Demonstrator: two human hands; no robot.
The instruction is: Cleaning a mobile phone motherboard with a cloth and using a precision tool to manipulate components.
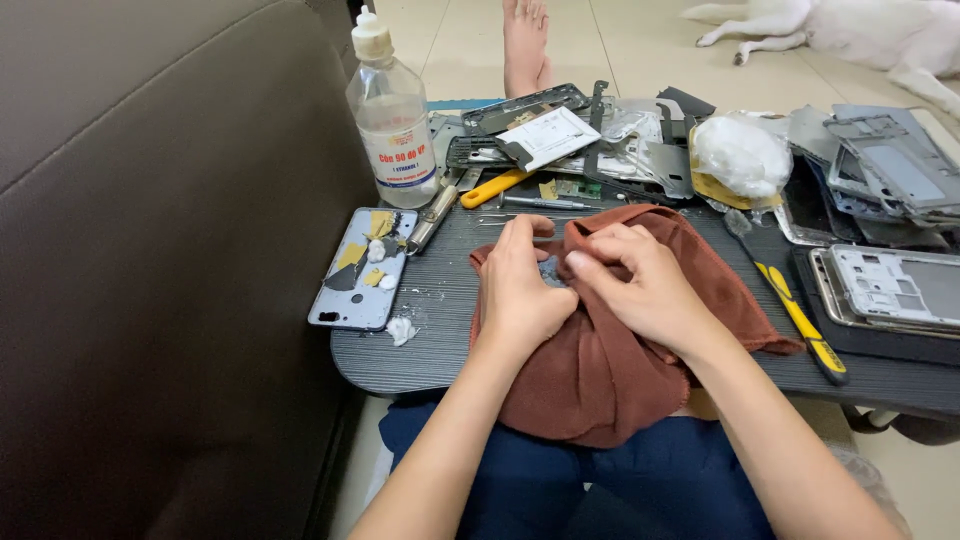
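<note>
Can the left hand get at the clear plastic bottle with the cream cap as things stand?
Probably yes. The left hand rests on the rust-brown cloth; the clear plastic bottle stands upright up-left of it, with only a silver tool lying low between them.

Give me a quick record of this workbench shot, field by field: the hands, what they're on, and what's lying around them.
Left hand: pressing on the brown cloth, fingers bent around a small grey part
Right hand: on the same cloth, fingertips pinching at the grey part
Surface: dark table
Left of hands: phone back cover with yellow scraps; clear liquid bottle
Right of hands: yellow-handled tool; white phone frame
Behind: pile of phone parts
</note>
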